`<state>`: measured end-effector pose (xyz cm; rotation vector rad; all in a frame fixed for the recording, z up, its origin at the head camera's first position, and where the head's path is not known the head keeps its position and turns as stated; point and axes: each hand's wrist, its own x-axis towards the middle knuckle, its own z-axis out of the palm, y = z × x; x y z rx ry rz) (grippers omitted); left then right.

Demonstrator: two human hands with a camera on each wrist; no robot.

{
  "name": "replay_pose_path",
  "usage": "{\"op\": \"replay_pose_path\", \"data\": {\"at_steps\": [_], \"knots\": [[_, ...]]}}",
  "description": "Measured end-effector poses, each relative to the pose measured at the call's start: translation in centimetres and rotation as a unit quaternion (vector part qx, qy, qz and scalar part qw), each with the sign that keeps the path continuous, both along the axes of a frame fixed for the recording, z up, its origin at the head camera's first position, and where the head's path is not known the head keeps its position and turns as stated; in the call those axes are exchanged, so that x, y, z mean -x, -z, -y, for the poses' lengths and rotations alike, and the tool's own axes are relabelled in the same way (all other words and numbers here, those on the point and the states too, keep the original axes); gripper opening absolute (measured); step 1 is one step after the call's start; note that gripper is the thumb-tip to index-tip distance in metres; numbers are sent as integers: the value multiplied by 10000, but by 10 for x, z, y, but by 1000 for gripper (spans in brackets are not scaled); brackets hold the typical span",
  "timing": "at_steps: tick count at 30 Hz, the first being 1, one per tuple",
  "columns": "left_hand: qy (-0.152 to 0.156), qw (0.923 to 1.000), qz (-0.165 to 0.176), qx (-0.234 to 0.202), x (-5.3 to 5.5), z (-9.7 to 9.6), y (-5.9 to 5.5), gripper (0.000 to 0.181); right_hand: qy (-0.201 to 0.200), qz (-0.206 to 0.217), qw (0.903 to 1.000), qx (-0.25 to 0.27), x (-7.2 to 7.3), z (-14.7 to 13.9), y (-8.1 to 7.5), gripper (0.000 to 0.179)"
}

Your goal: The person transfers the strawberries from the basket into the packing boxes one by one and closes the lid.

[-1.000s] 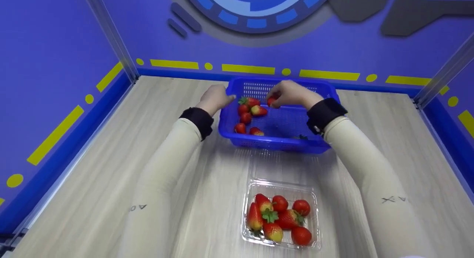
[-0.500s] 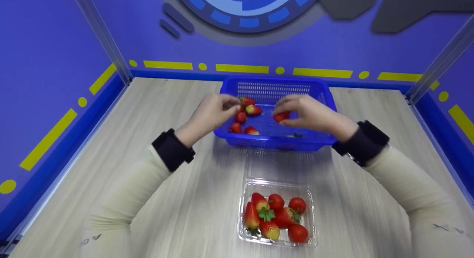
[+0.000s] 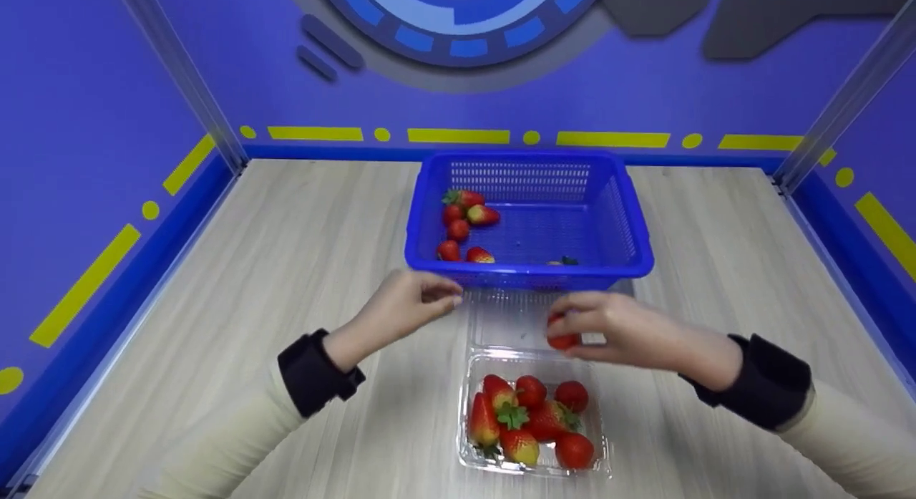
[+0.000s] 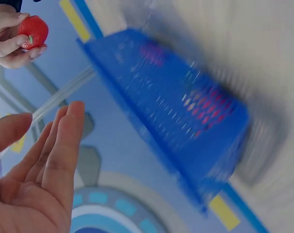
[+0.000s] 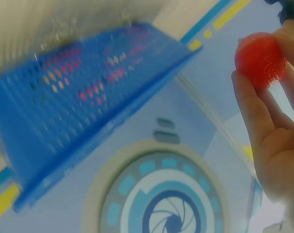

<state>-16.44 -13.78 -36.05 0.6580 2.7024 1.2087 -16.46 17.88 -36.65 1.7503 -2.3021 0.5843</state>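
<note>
My right hand pinches a red strawberry between thumb and fingertips, just above the far end of the clear plastic box. My left hand hovers to the left with nothing in it; the left wrist view shows its fingers nearly straight and the thumb apart. Below the hands, the clear plastic clamshell box has its lid folded back toward the basket. Several strawberries lie in the box, some with green leaves. Behind stands a blue plastic basket with several more strawberries along its left side.
A pale wooden tabletop carries everything. Blue panels with yellow marks enclose it at the back and both sides. Inside the basket's front wall, a green-leaved strawberry is mostly hidden.
Both hands have come out of the basket toward the person. The right hand has carried its strawberry from the basket to above the clear box; the left hand has drawn back with nothing.
</note>
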Motion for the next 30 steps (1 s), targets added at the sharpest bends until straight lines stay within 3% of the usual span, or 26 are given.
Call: {"op": "replay_pose_path", "data": {"at_steps": [4, 7, 11, 14, 21, 30], "knots": [[141, 9991, 388, 113, -9, 5, 24, 27, 9, 140, 9996, -262, -20, 2, 18, 28], [129, 9959, 886, 111, -14, 6, 41, 33, 101, 362, 9973, -628, -32, 5, 32, 27], [64, 9861, 1658, 72, -20, 2, 57, 39, 328, 696, 9921, -988, -42, 8, 43, 27], [80, 9800, 1986, 12, -23, -2, 65, 40, 479, 679, 9914, -1010, -45, 8, 49, 28], [142, 9791, 2026, -115, -26, -7, 76, 29, 659, -162, 9929, -976, -49, 11, 62, 31], [133, 9783, 2064, -143, -24, -13, 78, 19, 422, -784, 9910, -1001, -46, 16, 71, 30]]}}
